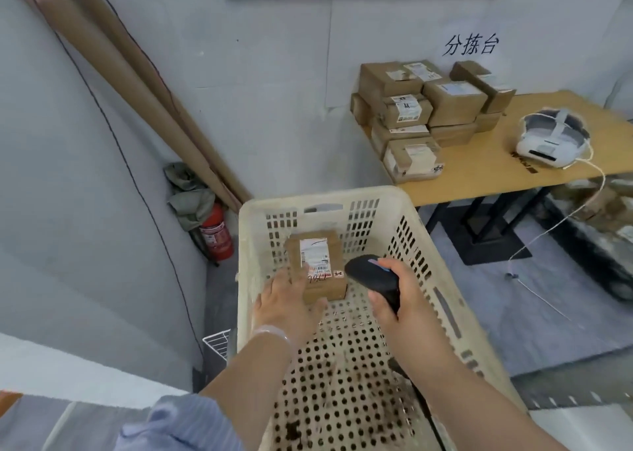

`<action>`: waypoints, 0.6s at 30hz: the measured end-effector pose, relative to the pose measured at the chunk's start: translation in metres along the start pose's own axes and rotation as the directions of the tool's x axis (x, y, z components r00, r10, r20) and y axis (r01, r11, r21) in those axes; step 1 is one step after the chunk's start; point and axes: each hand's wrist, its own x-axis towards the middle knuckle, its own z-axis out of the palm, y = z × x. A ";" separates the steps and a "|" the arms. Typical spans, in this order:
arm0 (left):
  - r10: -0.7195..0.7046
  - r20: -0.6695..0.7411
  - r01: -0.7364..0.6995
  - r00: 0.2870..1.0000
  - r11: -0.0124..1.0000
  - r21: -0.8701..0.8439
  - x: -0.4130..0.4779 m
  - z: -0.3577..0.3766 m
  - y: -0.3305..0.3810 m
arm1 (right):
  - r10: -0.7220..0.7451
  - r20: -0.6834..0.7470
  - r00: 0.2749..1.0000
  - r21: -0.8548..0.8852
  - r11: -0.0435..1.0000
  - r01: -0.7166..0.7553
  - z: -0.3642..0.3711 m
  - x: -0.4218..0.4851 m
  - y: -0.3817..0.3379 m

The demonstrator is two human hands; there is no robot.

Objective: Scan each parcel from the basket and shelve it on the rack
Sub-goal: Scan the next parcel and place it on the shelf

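while the left hand (pixel 291 299) grips the parcel (pixel 322 262) in the basket (pixel 274 203), the right hand (pixel 400 299) clasps a black scanner (pixel 368 274) just beside it.

The basket (pixel 424 245) is cream perforated plastic, stained in places. The parcel (pixel 317 265) is matt brown cardboard with a paper label. The scanner (pixel 373 279) is black plastic.
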 end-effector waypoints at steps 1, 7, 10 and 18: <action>-0.029 0.010 0.030 1.000 1.000 -0.010 0.013 0.005 0.001 | 0.022 0.012 1.000 0.003 1.000 -0.022 0.004 0.010 0.010; -0.217 0.104 0.226 0.971 0.970 -0.088 0.095 0.043 -0.009 | 0.119 0.088 0.989 0.008 0.993 -0.120 0.029 0.059 0.062; -0.275 0.129 0.290 0.953 0.950 -0.116 0.124 0.062 -0.020 | 0.148 0.119 0.982 0.010 0.989 -0.150 0.043 0.076 0.080; -0.230 0.265 0.309 0.936 0.900 -0.308 0.173 0.092 -0.038 | 0.190 0.147 0.971 -0.009 0.982 -0.191 0.063 0.100 0.111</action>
